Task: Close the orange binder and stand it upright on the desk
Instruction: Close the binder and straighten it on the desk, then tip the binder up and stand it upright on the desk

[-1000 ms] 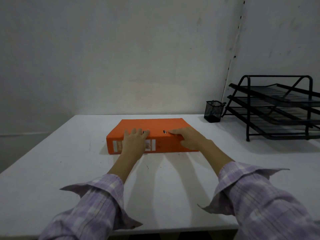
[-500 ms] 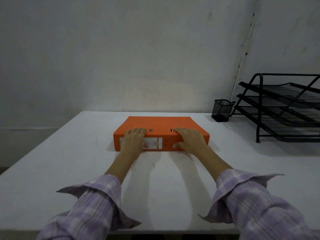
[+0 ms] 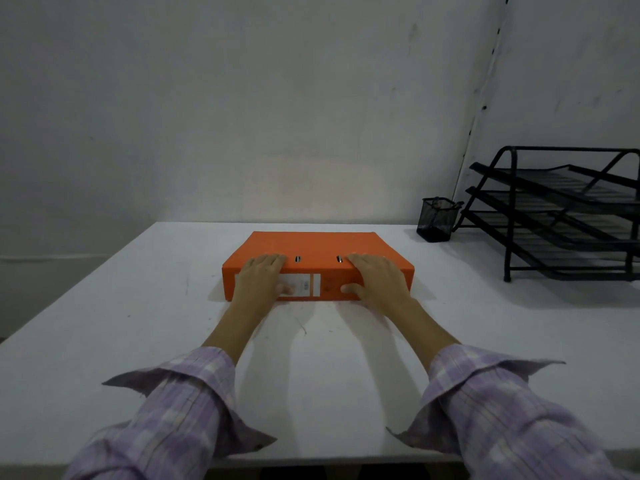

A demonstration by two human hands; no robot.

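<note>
The orange binder [image 3: 317, 245] lies flat and closed on the white desk [image 3: 104, 323], its spine with a white label facing me. My left hand [image 3: 258, 280] grips the left part of the spine, fingers over the top cover and thumb on the label. My right hand [image 3: 375, 280] grips the right part of the spine the same way, thumb pressed on the spine face. Both forearms in purple plaid sleeves reach in from the bottom.
A black mesh pen cup [image 3: 436, 219] stands at the back right near the wall. A black three-tier wire letter tray [image 3: 568, 216] fills the far right of the desk. A grey wall rises just behind the desk.
The binder has turned slightly so its spine now faces me squarely. Both hands stayed on the spine edge and my thumbs have come down onto its face. The view shifted a little left.
</note>
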